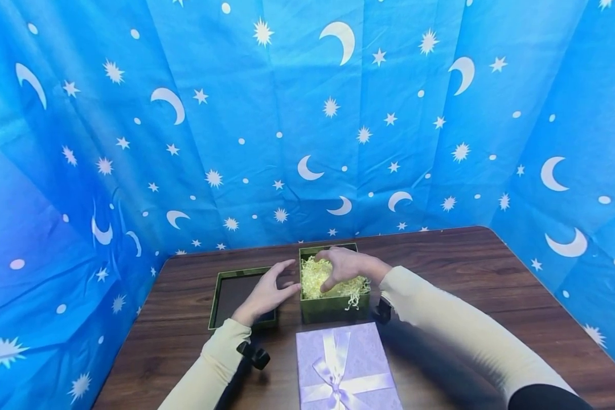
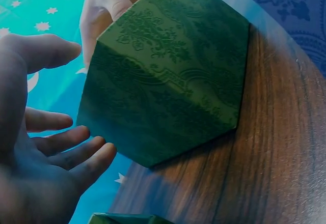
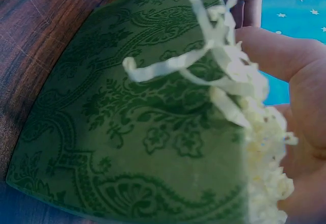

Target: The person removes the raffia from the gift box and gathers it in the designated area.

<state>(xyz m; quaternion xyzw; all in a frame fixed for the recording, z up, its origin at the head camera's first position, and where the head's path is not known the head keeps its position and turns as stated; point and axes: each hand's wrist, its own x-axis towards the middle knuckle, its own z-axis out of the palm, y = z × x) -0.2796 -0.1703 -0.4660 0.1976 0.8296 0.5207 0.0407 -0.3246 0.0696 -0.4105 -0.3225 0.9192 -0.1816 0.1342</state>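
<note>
A green patterned box (image 1: 333,309) stands without a lid on the table, filled with pale yellow shredded paper (image 1: 314,276). My right hand (image 1: 344,265) reaches over it from the right, thumb and fingers spread in an arch at the paper. Some fingertips are hidden. Strands of the shredded paper (image 3: 224,71) hang over the box's near wall in the right wrist view. My left hand (image 1: 269,291) is at the box's left side, thumb and fingers apart and nothing between them. In the left wrist view its fingertips are close to the green box (image 2: 168,81).
A green-rimmed dark tray-like lid (image 1: 236,290) lies left of the box, partly under my left hand. A lilac gift box (image 1: 315,347) with a ribbon bow sits at the front. The wooden table (image 1: 456,273) meets a blue star-and-moon cloth (image 1: 287,114) behind.
</note>
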